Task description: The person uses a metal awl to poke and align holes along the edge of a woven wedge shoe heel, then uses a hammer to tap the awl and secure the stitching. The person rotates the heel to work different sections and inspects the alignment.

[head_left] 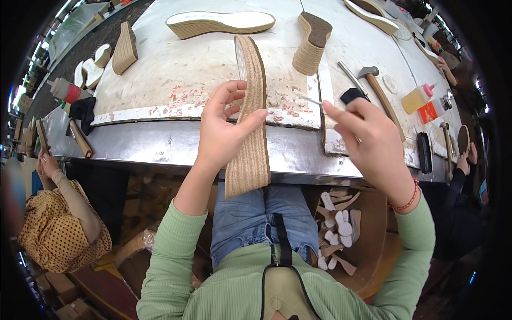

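My left hand (226, 120) grips a tall wedge shoe sole (250, 117) wrapped in braided tan rope. The sole stands on end, its thick heel low over the table's front edge and its thin toe up. To the right, my right hand (370, 141) pinches a thin metal tool (310, 100) whose tip points left toward the sole, apart from it; its handle is hidden in my fingers. Beyond my hands lie a wedge sole with a white top (221, 22), a wedge with a brown underside (312, 42) and a smaller rope wedge (125, 49).
A hammer (381, 96) and squeeze bottles (418, 100) lie to the right. Another bottle (69, 90), a black cloth (82, 109) and a wooden-handled tool (80, 140) are at left. A carton of soles (373, 240) stands below the table. Co-workers' hands (48, 162) show at both sides.
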`<state>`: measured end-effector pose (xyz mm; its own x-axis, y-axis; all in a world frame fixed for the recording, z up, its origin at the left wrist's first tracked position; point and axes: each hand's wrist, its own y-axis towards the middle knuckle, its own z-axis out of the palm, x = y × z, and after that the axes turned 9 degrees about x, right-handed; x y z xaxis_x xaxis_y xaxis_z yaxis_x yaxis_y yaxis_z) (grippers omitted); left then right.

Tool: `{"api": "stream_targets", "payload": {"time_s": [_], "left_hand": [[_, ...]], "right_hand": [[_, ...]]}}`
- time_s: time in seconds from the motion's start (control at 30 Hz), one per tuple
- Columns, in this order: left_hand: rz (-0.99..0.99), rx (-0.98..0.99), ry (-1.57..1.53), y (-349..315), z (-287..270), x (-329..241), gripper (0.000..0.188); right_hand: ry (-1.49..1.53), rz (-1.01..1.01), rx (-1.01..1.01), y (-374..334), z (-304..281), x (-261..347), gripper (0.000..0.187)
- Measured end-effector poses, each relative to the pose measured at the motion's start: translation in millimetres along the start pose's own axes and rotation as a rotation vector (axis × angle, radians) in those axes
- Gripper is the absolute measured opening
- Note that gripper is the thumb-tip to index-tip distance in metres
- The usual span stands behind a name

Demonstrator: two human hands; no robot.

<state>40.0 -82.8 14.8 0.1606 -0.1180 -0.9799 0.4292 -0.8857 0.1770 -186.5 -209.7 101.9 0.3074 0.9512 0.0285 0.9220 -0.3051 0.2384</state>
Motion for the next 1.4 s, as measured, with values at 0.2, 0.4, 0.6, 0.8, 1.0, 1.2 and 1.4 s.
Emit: {"api": "stream_targets", "payload": {"time_s": [0.2, 0.4, 0.6, 0.8, 1.0, 1.2, 1.4], "left_hand": [[-0.063, 0.039, -0.139, 6, 4, 2, 0.055], [-0.011, 0.044, 0.002, -9, -10, -9, 0.089], [-0.009, 0.034, 0.211, -70, -32, -33, 0.096], [-0.04, 0.044, 0.31, -80, -15, -34, 0.091], [0.062, 0.035, 0.485, -74, 4, -26, 0.098], [0.027, 0.041, 0.493, -82, 3, -18, 0.105], [0.105, 0.028, 0.424, -91, 9, -10, 0.109]], "right_hand": [[0.91, 0.408, -0.193, -15, 38, -63, 0.034], [1.396, 0.689, -0.339, 38, 58, -112, 0.068], [0.714, 0.691, -0.227, 76, 57, -160, 0.069], [0.314, 0.642, -0.12, 64, 81, -189, 0.064], [0.204, 0.54, -0.274, 45, 104, -188, 0.054], [0.239, 0.527, -0.414, 32, 110, -168, 0.05], [0.211, 0.482, -0.415, 18, 87, -144, 0.053]]}}
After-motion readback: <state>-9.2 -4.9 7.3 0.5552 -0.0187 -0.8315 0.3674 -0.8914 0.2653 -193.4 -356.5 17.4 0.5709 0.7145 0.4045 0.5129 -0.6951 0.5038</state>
